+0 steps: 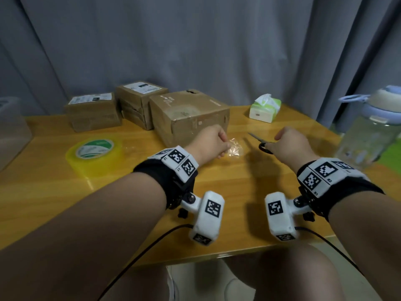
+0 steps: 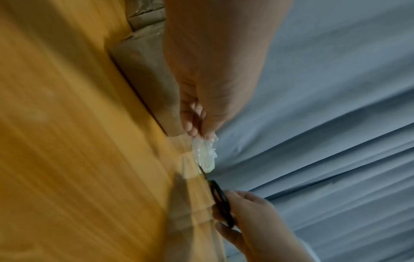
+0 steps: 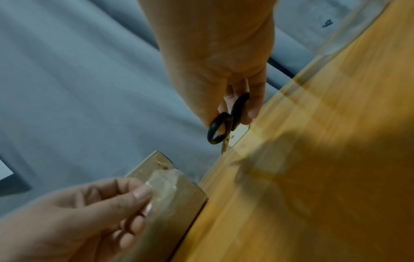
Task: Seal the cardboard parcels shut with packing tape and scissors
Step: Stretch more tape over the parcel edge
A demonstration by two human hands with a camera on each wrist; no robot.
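left grip point(image 1: 211, 141) on crumpled tape point(image 1: 235, 148)

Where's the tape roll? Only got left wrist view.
Observer: Tape roll lies flat on the table, left of the left hand, which pinches a tape scrap.
Operator: Parcel count?
Observer: Three: large parcel behind the left hand, middle parcel and left parcel farther left.
Operator: Right side clear?
Observer: No. A water bottle stands at the far right, past the right hand holding the scissors.
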